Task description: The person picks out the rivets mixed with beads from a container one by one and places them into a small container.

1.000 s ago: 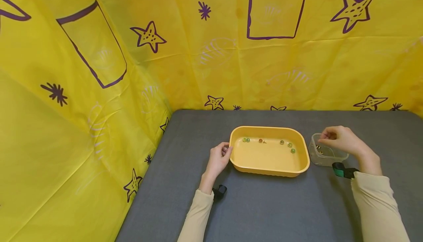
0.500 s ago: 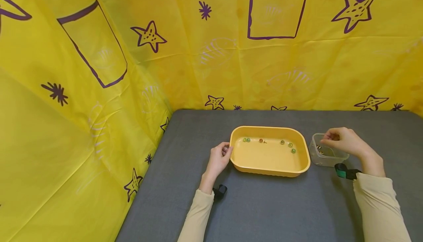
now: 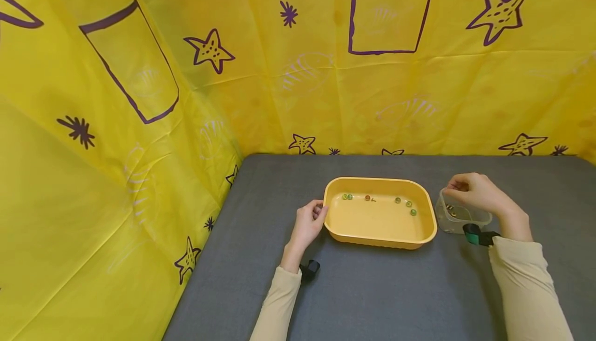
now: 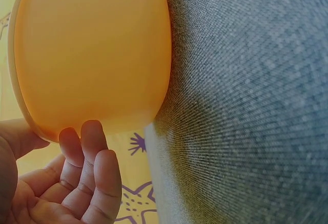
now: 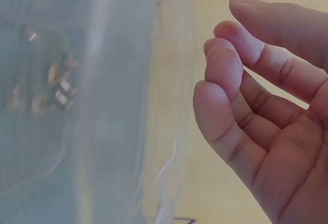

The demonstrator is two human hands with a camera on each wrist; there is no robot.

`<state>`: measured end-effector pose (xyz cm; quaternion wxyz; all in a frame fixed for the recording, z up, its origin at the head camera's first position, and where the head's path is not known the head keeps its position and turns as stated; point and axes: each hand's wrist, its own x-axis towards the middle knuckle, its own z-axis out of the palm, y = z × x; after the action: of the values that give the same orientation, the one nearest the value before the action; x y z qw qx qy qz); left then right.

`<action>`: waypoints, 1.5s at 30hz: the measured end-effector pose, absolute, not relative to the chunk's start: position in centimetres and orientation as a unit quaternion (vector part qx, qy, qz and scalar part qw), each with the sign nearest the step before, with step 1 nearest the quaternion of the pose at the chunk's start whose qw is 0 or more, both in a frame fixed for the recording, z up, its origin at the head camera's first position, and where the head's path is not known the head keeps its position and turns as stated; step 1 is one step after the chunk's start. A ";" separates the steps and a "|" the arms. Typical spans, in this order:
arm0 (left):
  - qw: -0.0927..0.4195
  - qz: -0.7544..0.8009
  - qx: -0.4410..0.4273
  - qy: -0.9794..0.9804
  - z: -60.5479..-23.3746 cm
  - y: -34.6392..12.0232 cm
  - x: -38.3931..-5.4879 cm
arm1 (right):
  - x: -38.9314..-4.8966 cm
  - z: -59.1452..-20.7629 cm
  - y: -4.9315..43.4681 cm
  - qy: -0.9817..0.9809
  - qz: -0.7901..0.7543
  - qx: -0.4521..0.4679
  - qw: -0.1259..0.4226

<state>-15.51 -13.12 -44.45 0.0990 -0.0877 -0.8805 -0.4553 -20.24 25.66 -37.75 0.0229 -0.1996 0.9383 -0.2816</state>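
Observation:
In the head view my left hand (image 3: 308,223) grips the left end of a yellow plastic basin (image 3: 372,227). The left wrist view has the thumb at the basin's rim and curled fingertips (image 4: 93,131) against its outer wall. Over the back of a clear plastic container (image 3: 458,226) hovers my right hand (image 3: 479,192), fingers loosely bent. A gap shows between thumb and index finger in the right wrist view, with nothing visible in it. Small dark-and-light pieces (image 3: 450,210) lie inside the container; up close they are blurred, shiny bits (image 5: 62,90).
Several small round glass-like beads lie in the basin, including a red one (image 3: 368,197) and a green one (image 3: 413,212). Basin and container stand side by side on a grey cloth-covered table (image 3: 372,294). A yellow printed curtain (image 3: 298,98) rises behind and at the left.
My right hand shifts slightly right, then left and up toward the container's back left corner. The left hand and the basin stay put.

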 end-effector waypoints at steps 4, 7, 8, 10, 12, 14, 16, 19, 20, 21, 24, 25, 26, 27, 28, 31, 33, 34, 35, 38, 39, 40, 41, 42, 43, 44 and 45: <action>0.102 -0.457 -0.090 -0.879 -44.4 -13.1 -15.5 | -20.6 -37.3 24.6 0.934 -0.289 -0.209 0.027; 0.102 -0.458 -0.092 -0.878 -44.5 -13.1 -15.5 | -21.0 -37.0 23.7 0.932 -0.292 -0.213 0.035; 0.101 -0.458 -0.092 -0.878 -44.5 -13.1 -15.5 | -21.2 -37.0 23.4 0.931 -0.292 -0.215 0.038; 0.099 -0.460 -0.090 -0.878 -44.5 -13.1 -15.5 | -21.4 -37.0 22.8 0.929 -0.294 -0.221 0.042; 0.099 -0.461 -0.090 -0.877 -44.5 -13.1 -15.5 | -21.7 -36.9 22.2 0.927 -0.299 -0.222 0.048; 0.100 -0.463 -0.091 -0.876 -44.4 -13.1 -15.5 | -22.0 -36.9 21.7 0.924 -0.304 -0.226 0.054; 0.100 -0.465 -0.092 -0.875 -44.4 -13.1 -15.5 | -22.2 -36.8 21.2 0.921 -0.310 -0.229 0.061; 0.100 -0.464 -0.094 -0.875 -44.4 -13.0 -15.5 | -22.5 -36.8 20.4 0.918 -0.312 -0.239 0.064; 0.100 -0.464 -0.094 -0.875 -44.3 -13.0 -15.5 | -22.6 -36.8 20.1 0.917 -0.312 -0.241 0.065; 0.100 -0.464 -0.094 -0.875 -44.3 -13.0 -15.5 | -22.7 -36.8 19.9 0.916 -0.313 -0.244 0.065; 0.101 -0.462 -0.094 -0.876 -44.3 -13.0 -15.5 | -23.0 -37.0 19.2 0.912 -0.314 -0.257 0.062; 0.101 -0.461 -0.094 -0.877 -44.3 -13.0 -15.5 | -23.1 -37.1 18.9 0.910 -0.315 -0.261 0.062; 0.101 -0.461 -0.094 -0.877 -44.3 -13.0 -15.5 | -23.3 -37.2 18.6 0.909 -0.314 -0.266 0.062; 0.100 -0.460 -0.093 -0.877 -44.3 -13.0 -15.5 | -23.4 -37.3 18.4 0.907 -0.316 -0.271 0.063; 0.100 -0.460 -0.093 -0.877 -44.3 -13.0 -15.6 | -23.5 -37.5 18.1 0.906 -0.315 -0.276 0.062; 0.101 -0.459 -0.092 -0.878 -44.4 -13.0 -15.6 | -23.8 -37.9 17.3 0.901 -0.312 -0.293 0.064; 0.101 -0.457 -0.092 -0.879 -44.4 -13.1 -15.6 | -23.9 -38.1 16.7 0.899 -0.310 -0.303 0.068; 0.100 -0.457 -0.092 -0.879 -44.5 -13.1 -15.6 | -24.0 -38.2 16.4 0.898 -0.309 -0.306 0.070; 0.099 -0.456 -0.092 -0.880 -44.5 -13.1 -15.6 | -24.0 -38.3 16.1 0.896 -0.309 -0.311 0.073; 0.096 -0.456 -0.090 -0.880 -44.6 -13.1 -15.6 | -24.1 -38.6 15.4 0.893 -0.308 -0.319 0.083; 0.095 -0.457 -0.089 -0.880 -44.6 -13.1 -15.6 | -24.1 -38.7 15.1 0.892 -0.307 -0.322 0.085; 0.095 -0.457 -0.089 -0.880 -44.6 -13.1 -15.6 | -24.2 -38.8 14.9 0.891 -0.307 -0.324 0.088; 0.094 -0.458 -0.088 -0.880 -44.6 -13.1 -15.6 | -24.2 -38.9 14.6 0.890 -0.306 -0.327 0.090; 0.094 -0.459 -0.088 -0.879 -44.6 -13.0 -15.6 | -24.3 -39.0 14.4 0.889 -0.305 -0.328 0.092; 0.095 -0.459 -0.088 -0.879 -44.6 -13.0 -15.6 | -24.3 -39.1 14.2 0.889 -0.302 -0.330 0.093; 0.095 -0.459 -0.088 -0.879 -44.6 -13.0 -15.6 | -24.4 -39.2 14.0 0.889 -0.301 -0.331 0.094; 0.096 -0.459 -0.089 -0.879 -44.6 -13.0 -15.6 | -24.4 -39.3 13.8 0.889 -0.300 -0.332 0.095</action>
<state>-15.57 -13.01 -44.57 0.0960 -0.0886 -0.8787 -0.4592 -24.44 13.77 -39.34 0.0952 -0.3323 0.8890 -0.3002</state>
